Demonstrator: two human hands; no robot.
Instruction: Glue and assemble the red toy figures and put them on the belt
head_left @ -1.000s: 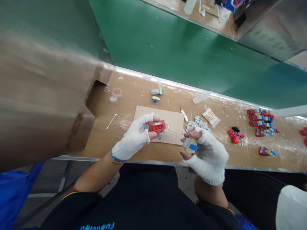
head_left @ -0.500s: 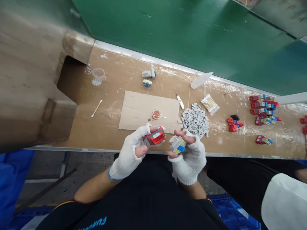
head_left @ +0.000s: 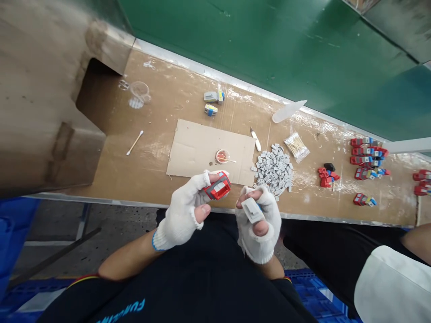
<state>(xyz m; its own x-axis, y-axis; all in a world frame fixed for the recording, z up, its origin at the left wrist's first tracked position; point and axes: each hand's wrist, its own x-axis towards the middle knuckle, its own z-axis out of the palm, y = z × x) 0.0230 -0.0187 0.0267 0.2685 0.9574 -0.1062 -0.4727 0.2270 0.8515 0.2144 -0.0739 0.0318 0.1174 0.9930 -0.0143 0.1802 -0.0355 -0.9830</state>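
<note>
My left hand [head_left: 184, 207], in a white fingerless glove, is closed around a red and grey plastic toy part [head_left: 218, 186] whose hollow side faces up. To its right, my right hand [head_left: 260, 224], gloved the same way, pinches a light grey plastic piece [head_left: 252, 211] with a raised block on its upper face; a trace of blue shows at its edge. The two parts are held apart over the table's front edge. Beyond them a small cup of reddish liquid [head_left: 222, 156] with a cotton swab across it stands on a cardboard sheet [head_left: 191, 148].
A pile of small grey pieces [head_left: 274, 170] lies right of the cardboard, near a craft knife [head_left: 255, 140] and a bag of cotton swabs [head_left: 296, 147]. Red-and-blue toy assemblies [head_left: 362, 160] stand at the right. A metal housing [head_left: 43, 112] bounds the left. Another person's leg [head_left: 319, 242] is at right.
My right hand has turned its piece over, from the yellow and blue side to the plain grey side. My left hand keeps the red part, tilted slightly. The camera view has shifted a little.
</note>
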